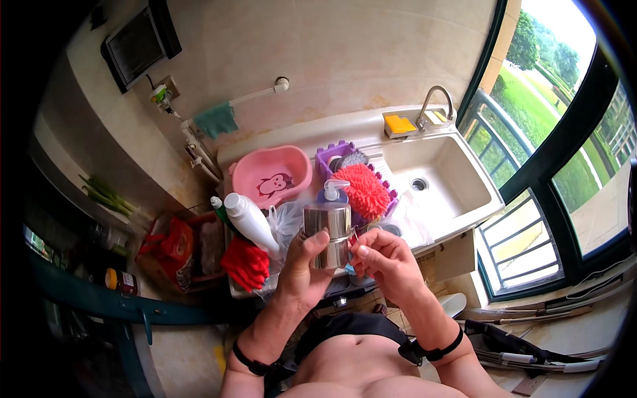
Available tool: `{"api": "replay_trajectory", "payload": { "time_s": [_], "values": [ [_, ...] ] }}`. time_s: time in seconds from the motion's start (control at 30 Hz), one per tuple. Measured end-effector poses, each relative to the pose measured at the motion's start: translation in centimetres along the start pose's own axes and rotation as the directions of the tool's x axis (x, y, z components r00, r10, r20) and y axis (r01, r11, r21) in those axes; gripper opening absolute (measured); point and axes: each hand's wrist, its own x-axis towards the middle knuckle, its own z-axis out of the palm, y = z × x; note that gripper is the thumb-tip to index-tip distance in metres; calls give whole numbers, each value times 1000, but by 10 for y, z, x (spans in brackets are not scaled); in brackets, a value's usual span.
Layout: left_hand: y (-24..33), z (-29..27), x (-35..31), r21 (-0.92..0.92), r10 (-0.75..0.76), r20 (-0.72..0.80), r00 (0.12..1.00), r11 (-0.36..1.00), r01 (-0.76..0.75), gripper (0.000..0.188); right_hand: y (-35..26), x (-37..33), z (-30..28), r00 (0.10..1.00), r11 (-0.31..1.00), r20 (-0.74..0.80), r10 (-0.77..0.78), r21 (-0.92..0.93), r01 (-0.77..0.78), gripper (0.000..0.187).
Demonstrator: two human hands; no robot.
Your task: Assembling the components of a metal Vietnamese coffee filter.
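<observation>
My left hand is wrapped around a shiny silver metal cylinder, held upright in front of me with a band around its middle. Above its top edge shows a pump bottle with a clear pump head and bluish shoulders. Whether the bottle stands inside the cylinder or behind it, I cannot tell. At the cylinder's right side, my right hand is closed in a pinch at a small, thin reddish thing, too small to make out. Just beyond the hands lies a fluffy coral-red duster or mitt on a purple basket.
A pink basin with a penguin picture, a white bottle and red cloth sit left on the counter. At right is a white sink with a curved tap; a yellow sponge rests behind it.
</observation>
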Motion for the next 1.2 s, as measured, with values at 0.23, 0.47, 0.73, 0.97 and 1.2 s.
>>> {"api": "replay_trajectory", "payload": {
  "time_s": [0.23, 0.47, 0.73, 0.97, 1.2],
  "values": [
    [-1, 3, 4, -52, -33, -139, 990, 998, 26, 48, -1, 4, -4, 998, 997, -27, 58, 57, -56, 11],
    [-5, 12, 7, -2, 70, -198, 978, 997, -72, 41, 4, 7, 4, 996, 998, -82, 22, -53, -26, 13],
    [-5, 12, 10, -50, 47, -285, 957, 997, -64, 44, 10, 13, 11, 992, 999, -123, 17, -38, -22, 15],
    [-4, 14, 9, -53, 43, -294, 955, 997, -62, 42, 9, 13, 12, 992, 999, -127, 8, -45, -14, 13],
    [-6, 6, 6, -85, 51, -255, 966, 994, -75, 46, 6, 11, 14, 994, 998, -99, 39, -40, -43, 15]
  ]
}}
